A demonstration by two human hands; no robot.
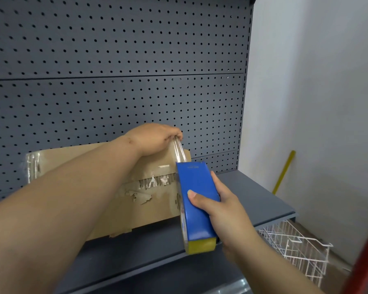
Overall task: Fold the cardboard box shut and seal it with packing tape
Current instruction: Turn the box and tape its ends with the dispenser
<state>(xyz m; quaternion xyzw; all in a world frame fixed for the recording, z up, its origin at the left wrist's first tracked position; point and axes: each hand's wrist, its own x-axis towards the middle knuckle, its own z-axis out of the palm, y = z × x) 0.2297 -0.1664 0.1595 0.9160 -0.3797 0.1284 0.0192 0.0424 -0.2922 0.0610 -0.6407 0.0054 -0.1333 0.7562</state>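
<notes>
The cardboard box (157, 209) sits on a dark grey shelf (136, 253), its back close to a pegboard (115, 60). Its front face is scuffed, with torn paper and old tape scraps. The left hand (155, 137) reaches over the top of the box and pinches the end of a clear strip of tape (177, 149) at the far right corner. The strip runs down to a blue tape dispenser (200, 221), which the right hand (225, 211) grips just beside the box. A white wire basket (295, 245) sits lower right, and a yellow stick (284, 172) leans against the wall (317, 81).
</notes>
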